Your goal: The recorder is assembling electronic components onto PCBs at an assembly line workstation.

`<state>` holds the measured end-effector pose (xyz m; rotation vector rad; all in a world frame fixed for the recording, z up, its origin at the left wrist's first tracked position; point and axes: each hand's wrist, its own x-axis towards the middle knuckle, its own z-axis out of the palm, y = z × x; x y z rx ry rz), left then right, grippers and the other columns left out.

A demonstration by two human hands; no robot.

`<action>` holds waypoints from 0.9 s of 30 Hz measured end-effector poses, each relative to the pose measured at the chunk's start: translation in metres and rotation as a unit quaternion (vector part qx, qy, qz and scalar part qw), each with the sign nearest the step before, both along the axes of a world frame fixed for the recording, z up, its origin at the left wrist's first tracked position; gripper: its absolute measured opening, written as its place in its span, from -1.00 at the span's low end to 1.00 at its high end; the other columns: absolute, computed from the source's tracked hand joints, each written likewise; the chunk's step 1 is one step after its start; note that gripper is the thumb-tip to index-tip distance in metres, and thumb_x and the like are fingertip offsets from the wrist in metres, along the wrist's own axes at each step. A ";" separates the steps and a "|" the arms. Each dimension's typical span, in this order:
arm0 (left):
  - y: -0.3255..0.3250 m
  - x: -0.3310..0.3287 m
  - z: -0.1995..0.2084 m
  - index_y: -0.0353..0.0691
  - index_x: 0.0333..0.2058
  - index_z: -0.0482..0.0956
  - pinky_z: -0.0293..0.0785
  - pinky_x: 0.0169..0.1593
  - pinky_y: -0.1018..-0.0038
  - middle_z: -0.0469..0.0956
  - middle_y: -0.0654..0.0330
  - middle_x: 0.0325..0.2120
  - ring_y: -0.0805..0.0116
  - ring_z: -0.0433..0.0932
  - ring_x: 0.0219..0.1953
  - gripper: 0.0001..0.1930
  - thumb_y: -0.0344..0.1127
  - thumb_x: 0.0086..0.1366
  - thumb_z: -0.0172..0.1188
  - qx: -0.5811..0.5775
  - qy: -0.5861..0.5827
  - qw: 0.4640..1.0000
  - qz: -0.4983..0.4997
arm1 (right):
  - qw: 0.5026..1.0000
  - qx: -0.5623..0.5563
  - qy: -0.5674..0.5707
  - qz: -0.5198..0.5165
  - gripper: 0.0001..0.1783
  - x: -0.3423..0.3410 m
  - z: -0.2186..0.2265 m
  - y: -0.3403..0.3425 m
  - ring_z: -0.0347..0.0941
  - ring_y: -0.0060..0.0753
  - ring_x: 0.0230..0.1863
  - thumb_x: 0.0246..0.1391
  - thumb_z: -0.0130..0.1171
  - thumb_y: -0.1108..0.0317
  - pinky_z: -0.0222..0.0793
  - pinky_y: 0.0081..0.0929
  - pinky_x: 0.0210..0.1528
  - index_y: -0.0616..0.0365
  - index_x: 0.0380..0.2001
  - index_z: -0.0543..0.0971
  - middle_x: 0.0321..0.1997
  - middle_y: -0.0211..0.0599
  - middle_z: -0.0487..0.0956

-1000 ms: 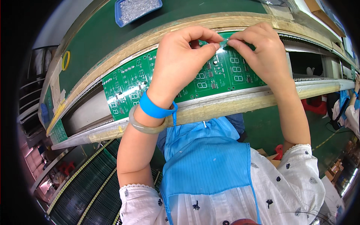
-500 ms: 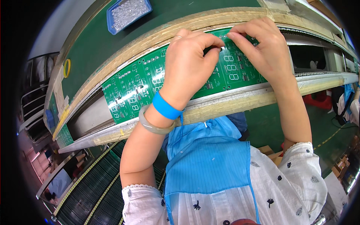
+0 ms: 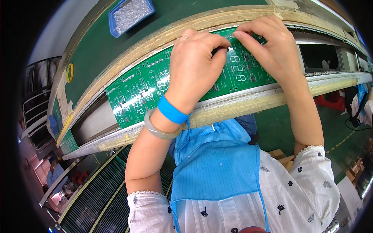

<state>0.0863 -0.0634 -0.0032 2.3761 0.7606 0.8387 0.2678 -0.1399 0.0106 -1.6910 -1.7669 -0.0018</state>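
A long green circuit board (image 3: 149, 75) with printed white digit outlines and small parts lies in a rail track, slanting up to the right. Over its middle, my left hand (image 3: 197, 64) has thumb and forefinger pinched together near the far edge. My right hand (image 3: 270, 46) is just right of it, thumb and forefinger pinched at the board's far edge. Whatever sits in either pinch is too small to make out. The left wrist wears a blue band (image 3: 171, 110) and a pale bangle (image 3: 157, 130).
Beyond the track, a blue tray (image 3: 132, 16) of small clear parts stands on the green table (image 3: 91, 62). A yellow ring (image 3: 70, 72) lies to its left. Wooden rails (image 3: 268, 105) border the track. A black slotted rack (image 3: 93, 194) stands at lower left.
Both hands stay pinched at almost the same spot on the board. The whole view has shifted very slightly.
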 end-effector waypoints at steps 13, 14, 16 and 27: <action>0.003 -0.003 -0.002 -0.16 -0.36 0.75 0.47 -0.19 0.31 0.69 0.20 -0.43 0.16 0.53 -0.34 -0.88 -0.45 0.09 0.32 0.049 0.010 0.999 -0.019 | 0.999 -0.024 0.047 0.001 -0.84 -0.001 -0.002 0.004 0.55 -0.30 -0.18 0.05 0.40 0.37 0.44 -0.42 -0.10 0.19 -0.30 0.72 -0.29 -0.33 0.69; 0.003 -0.003 -0.003 -0.16 -0.36 0.75 0.47 -0.19 0.31 0.69 0.20 -0.43 0.16 0.53 -0.34 -0.88 -0.45 0.09 0.32 0.049 0.010 0.999 -0.016 | 0.999 -0.028 0.046 -0.008 -0.84 -0.001 -0.002 0.003 0.55 -0.31 -0.19 0.06 0.40 0.37 0.43 -0.43 -0.11 0.19 -0.30 0.72 -0.29 -0.33 0.69; 0.003 -0.003 -0.003 -0.15 -0.36 0.75 0.48 -0.17 0.31 0.69 0.21 -0.43 0.16 0.54 -0.33 -0.88 -0.45 0.09 0.31 0.055 0.006 0.998 -0.024 | 0.998 -0.033 0.046 -0.017 -0.84 0.000 -0.002 0.003 0.55 -0.32 -0.20 0.06 0.40 0.36 0.42 -0.44 -0.11 0.19 -0.30 0.72 -0.29 -0.33 0.69; 0.002 0.000 -0.002 -0.15 -0.41 0.74 0.50 -0.15 0.23 0.69 0.18 -0.46 0.09 0.57 -0.32 -0.91 -0.43 0.08 0.30 -0.002 -0.020 1.000 -0.019 | 0.996 -0.025 0.086 -0.012 -0.83 0.005 -0.005 0.002 0.57 -0.31 -0.15 0.08 0.39 0.35 0.45 -0.41 -0.06 0.19 -0.28 0.72 -0.25 -0.32 0.71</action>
